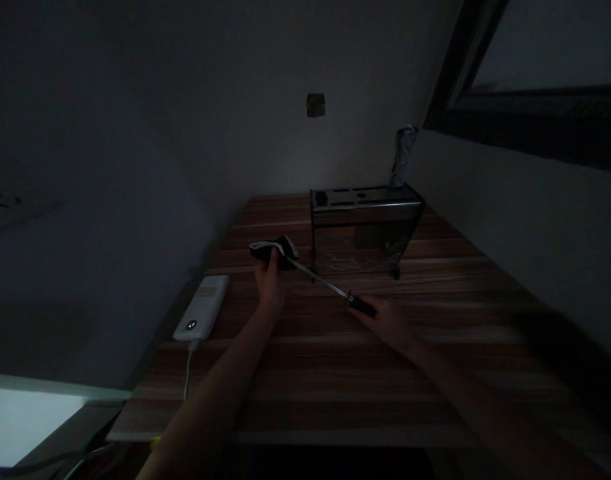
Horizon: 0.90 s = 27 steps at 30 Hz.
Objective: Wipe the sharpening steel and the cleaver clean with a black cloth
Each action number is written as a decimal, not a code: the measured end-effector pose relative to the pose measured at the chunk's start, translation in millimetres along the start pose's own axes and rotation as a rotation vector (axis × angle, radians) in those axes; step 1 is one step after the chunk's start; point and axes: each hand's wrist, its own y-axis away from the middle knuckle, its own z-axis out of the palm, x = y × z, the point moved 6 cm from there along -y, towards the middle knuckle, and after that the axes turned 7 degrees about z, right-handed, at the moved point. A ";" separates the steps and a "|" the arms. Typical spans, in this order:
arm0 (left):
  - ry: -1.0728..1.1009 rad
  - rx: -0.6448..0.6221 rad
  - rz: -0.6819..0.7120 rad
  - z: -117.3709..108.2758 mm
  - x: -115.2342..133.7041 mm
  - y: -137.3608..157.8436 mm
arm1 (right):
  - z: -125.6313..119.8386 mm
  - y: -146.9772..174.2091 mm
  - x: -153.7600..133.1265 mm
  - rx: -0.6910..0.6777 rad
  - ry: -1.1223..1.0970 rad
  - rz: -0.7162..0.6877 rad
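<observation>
My right hand [390,325] is closed around the black handle of a sharpening steel [321,279], a thin metal rod with a collar at the handle. The rod slants up and left over the table. At its far end my left hand [270,285] grips a folded dark cloth [263,251] with a white edge, thumb on top. The rod's tip is hidden at the cloth. Just behind the rod stands a knife block [366,199] with a slotted top and clear front. A foil-like wrapped item [402,155] sticks up from its right side.
A white power bank [203,308] lies at the table's left, its white cable [188,370] running toward the front edge. The striped wooden table [335,387] meets walls at the back and sides. A dark frame [525,120] is at upper right. The room is dim.
</observation>
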 end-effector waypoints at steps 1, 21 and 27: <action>-0.003 0.001 0.000 0.5 -0.2 1.2 | -0.3 0.0 -0.1 0.002 0.000 0.005; -0.294 -0.333 -0.115 41.3 -10.3 67.7 | -2.9 0.4 -1.0 0.028 -0.072 0.013; -0.381 -0.470 -0.163 54.4 -7.0 85.6 | -3.7 1.7 -1.3 0.026 -0.084 0.007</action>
